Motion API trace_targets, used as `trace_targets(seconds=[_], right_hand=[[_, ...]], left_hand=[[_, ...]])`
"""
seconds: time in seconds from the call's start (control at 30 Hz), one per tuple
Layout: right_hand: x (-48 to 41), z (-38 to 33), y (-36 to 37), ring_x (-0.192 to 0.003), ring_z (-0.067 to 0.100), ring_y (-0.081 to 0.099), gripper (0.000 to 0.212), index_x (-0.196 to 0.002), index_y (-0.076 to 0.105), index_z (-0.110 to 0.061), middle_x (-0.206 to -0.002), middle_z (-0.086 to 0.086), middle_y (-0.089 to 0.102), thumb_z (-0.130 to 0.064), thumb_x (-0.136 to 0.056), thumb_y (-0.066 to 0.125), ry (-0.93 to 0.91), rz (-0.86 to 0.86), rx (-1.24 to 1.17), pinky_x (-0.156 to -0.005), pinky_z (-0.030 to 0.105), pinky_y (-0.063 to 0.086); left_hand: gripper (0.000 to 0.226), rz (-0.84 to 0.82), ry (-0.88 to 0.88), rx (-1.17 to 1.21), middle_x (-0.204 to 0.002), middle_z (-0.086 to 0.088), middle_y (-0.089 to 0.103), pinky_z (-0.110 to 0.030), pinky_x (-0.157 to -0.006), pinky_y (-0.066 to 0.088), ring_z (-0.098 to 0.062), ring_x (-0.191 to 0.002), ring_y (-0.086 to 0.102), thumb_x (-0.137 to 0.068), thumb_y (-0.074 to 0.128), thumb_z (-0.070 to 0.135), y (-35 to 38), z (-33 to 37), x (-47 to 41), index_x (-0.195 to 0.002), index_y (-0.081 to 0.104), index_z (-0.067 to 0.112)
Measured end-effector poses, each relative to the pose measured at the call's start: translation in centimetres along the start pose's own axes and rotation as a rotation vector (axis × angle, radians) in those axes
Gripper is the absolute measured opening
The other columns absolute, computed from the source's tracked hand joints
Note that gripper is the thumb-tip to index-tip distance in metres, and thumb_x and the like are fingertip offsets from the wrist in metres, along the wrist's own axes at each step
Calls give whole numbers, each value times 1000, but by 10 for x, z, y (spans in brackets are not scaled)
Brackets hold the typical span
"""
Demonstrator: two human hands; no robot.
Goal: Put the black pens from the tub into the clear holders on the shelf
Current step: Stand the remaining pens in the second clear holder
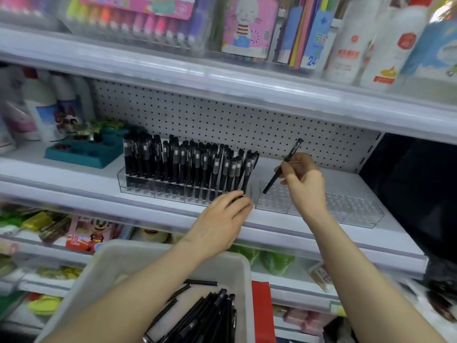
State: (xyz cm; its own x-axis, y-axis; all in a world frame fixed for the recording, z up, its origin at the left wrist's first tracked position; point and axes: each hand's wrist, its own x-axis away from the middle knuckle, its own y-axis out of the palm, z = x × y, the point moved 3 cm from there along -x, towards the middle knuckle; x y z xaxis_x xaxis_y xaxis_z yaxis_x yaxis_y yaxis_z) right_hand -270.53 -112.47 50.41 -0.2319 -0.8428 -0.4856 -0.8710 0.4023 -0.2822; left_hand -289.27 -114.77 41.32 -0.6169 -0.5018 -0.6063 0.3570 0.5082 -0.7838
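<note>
Edges, arms and blur are hiding plenty.
The bottom edge is cutting off the tub (108, 266) and its loose pens (205, 315), and the left forearm (148, 276) is covering more. The left grip (222, 219) is masking the filled holder (153, 190) at its right end. Top-shelf goods (148, 21) are blurring, and print on the held pen (294, 146) is showing too small to read.

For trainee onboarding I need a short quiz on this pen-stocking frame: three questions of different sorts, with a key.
1. True or false: the right hand holds a black pen tip down over the left end of the empty clear holder.
2. Where do the left hand fingertips reach? A: the upper shelf. B: the right end of the full holder. C: the teal tray.
3. What lies in the white tub?

Key: 1 true. 2 B. 3 loose black pens.
</note>
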Motion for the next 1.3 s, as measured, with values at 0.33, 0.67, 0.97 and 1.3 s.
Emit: trace_targets(seconds=[0.33,0.67,0.97,1.3], right_hand=[[3,-7,-12,-82,15,70,11,-108,54,-11,-90,6,73,-12,-96,55,28,28,-3,-64,21,55],[-16,-5,-16,-84,20,70,24,-88,52,-33,-91,10,72,-11,-94,59,-40,-34,-62,-66,22,57],[-35,25,2,-74,20,68,11,-95,55,-16,-89,8,72,-8,-92,62,-10,-157,24,-67,31,57],[-34,39,15,-97,30,61,11,-92,52,-30,-99,4,73,-25,-92,62,16,-369,299,-82,33,49]], left_hand=[[51,-17,-54,6,-132,-11,58,-40,-108,43,-27,-125,49,-81,69,7,-6,1,-4,-131,60,3],[60,-23,-70,-52,-137,-18,50,-40,-111,39,-33,-126,44,-76,62,-2,4,26,-34,-136,52,-5],[60,-50,-175,-141,-133,-11,56,-39,-102,41,-30,-123,48,-76,67,10,15,31,-37,-134,56,2],[56,-47,-213,-78,-134,-8,58,-39,-103,45,-26,-124,46,-80,68,11,14,31,-34,-134,58,3]])
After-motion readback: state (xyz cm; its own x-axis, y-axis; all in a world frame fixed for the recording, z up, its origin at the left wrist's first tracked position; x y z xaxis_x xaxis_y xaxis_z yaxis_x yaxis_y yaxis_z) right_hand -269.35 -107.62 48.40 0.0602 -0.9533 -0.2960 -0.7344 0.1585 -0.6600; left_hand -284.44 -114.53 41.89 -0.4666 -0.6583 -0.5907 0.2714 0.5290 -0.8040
